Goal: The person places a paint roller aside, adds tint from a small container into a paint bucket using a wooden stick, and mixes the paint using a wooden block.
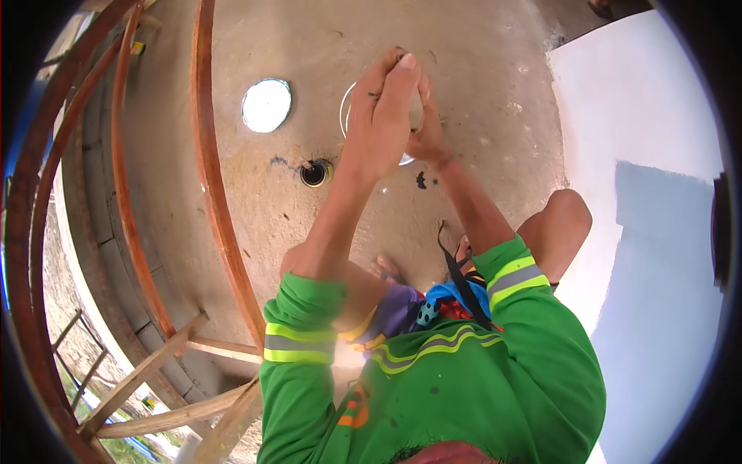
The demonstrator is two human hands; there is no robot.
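Note:
My left hand (386, 104) and my right hand (427, 127) are raised close together in the upper middle of the view. The left hand's fingers are pressed together, and its thumb lies near the fingertips. Beside it, the right hand's fingers are bent. Anything held between the hands is hidden. Behind them, a pale round container (406, 160) with a thin curved wire handle is mostly covered. A small open can (314, 174) with dark contents stands lower left of the hands. Further left lies a bright white round lid or container (267, 105).
Reddish-brown bars (207, 139) curve along the left, with wooden pieces (147, 371) at lower left. On the right is a white surface (634, 93) with a light blue-grey painted area (665, 294). A dark spot (421, 180) marks the concrete floor (495, 46).

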